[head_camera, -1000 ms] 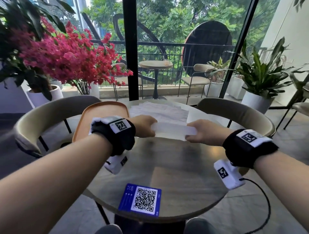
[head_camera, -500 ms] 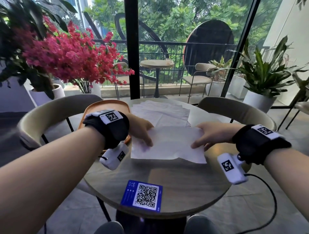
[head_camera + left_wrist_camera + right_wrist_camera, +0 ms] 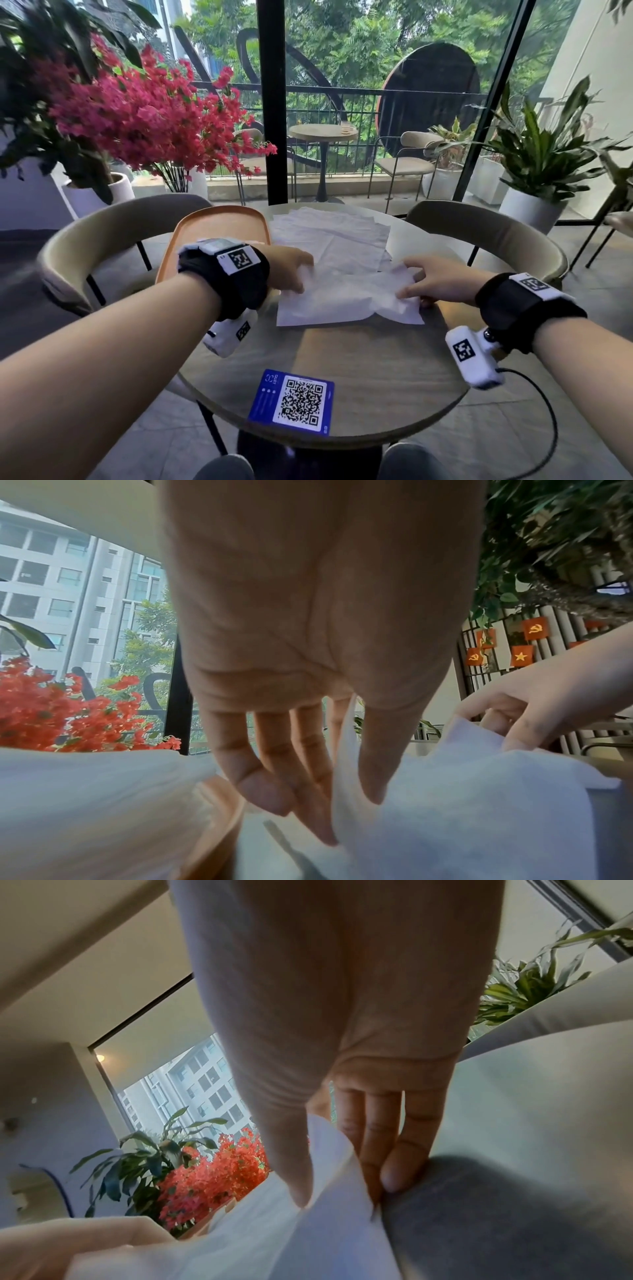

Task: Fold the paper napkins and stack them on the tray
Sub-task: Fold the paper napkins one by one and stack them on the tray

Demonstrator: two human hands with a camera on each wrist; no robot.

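Since half a second ago, both hands lifted the thin white paper napkin's (image 3: 346, 298) side edges at frame centre: left hand (image 3: 291, 270) and right hand (image 3: 435, 282) pinch opposite ends, long axis left-right, equally near

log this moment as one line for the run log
step: folding napkin | left hand: pinches left edge | right hand: pinches right edge | tray: no napkins visible

A round table (image 3: 359, 370) carries everything. At its far left lies an orange tray (image 3: 219, 222), overhanging the edge. A loose pile of white napkins (image 3: 329, 233) lies at the far middle, one napkin (image 3: 342, 301) nearer at the centre. A blue QR card (image 3: 294, 401) lies at the near edge.
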